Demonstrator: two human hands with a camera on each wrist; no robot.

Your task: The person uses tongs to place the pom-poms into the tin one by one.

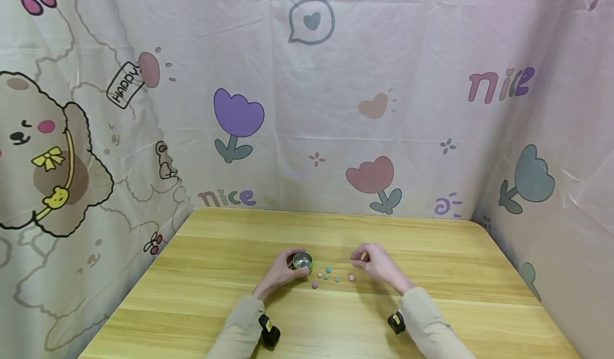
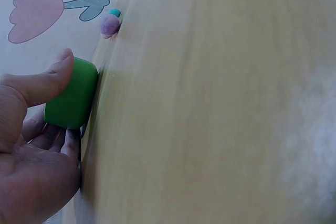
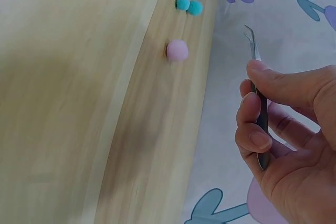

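My left hand (image 1: 283,270) holds a small green tin (image 1: 303,261) upright on the table, thumb on the near side and fingers behind it. Its silvery inside shows from above; in the left wrist view the green wall (image 2: 73,95) rests against the wood. My right hand (image 1: 378,263) pinches a pair of metal tweezers (image 3: 261,114) above the table, bent tips (image 3: 249,31) slightly apart with nothing between them. Between the hands lie several small pompoms: a purple one (image 1: 314,284), teal ones (image 1: 328,269) and pink ones (image 1: 352,277).
The wooden table (image 1: 201,284) reaches back to a printed cloth (image 1: 307,82) hanging behind and at both sides. Black wrist cameras, left (image 1: 269,333) and right (image 1: 396,323), are strapped at the beige sleeves.
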